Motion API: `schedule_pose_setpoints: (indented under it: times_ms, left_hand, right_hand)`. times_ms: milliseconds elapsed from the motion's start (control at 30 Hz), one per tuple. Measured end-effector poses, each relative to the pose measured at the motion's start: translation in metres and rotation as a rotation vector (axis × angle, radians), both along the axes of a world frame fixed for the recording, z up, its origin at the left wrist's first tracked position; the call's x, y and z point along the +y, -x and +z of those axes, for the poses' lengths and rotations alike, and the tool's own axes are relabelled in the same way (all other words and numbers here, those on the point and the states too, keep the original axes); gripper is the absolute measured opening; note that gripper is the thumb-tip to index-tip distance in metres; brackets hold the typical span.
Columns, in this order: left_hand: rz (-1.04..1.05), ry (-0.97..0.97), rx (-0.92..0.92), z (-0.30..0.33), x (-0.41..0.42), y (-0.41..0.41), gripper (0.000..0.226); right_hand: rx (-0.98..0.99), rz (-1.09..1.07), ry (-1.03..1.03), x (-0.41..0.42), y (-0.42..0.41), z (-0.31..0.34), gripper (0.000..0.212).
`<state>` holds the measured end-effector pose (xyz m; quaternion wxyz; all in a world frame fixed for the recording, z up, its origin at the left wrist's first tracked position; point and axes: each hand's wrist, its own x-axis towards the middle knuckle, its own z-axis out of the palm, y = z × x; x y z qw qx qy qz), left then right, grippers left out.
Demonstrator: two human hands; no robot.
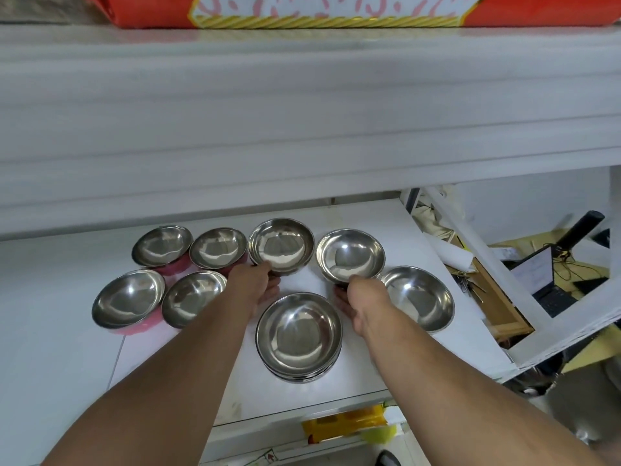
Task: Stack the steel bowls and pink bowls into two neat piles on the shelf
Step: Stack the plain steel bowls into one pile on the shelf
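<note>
- Steel bowls: a short stack point(299, 338) sits nearest me on the white shelf point(386, 364).
- My left hand point(255, 284) grips a steel bowl point(280, 245) at 12 o'clock.
- My right hand point(361, 302) grips another point(350, 255) at 1 o'clock.
- Pink bowls point(129, 299) cluster at 10 o'clock.

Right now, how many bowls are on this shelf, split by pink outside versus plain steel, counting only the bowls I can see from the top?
Pink-sided bowls: 4, grouped at the left, e.g..
Plain steel bowls: 4 showing from the top: one under the left hand, one under the right hand, one at the right, one topping the front pile.
Total: 8.
</note>
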<state>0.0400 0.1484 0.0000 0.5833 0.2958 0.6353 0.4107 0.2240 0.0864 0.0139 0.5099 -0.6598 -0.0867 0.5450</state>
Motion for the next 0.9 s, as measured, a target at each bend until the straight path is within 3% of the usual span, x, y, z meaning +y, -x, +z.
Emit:
schedule_pose_setpoints:
  times_ms: [200, 900]
  left_hand:
    - [0.02, -0.084, -0.004, 0.034, -0.019, 0.015, 0.012]
    - [-0.125, -0.046, 0.096, 0.063, -0.158, 0.046, 0.016]
  right_hand:
    - [0.027, -0.027, -0.086, -0.019, -0.01, 0.026, 0.015]
    - [-0.166, 0.092, -0.243, -0.136, -0.021, 0.083, 0.021]
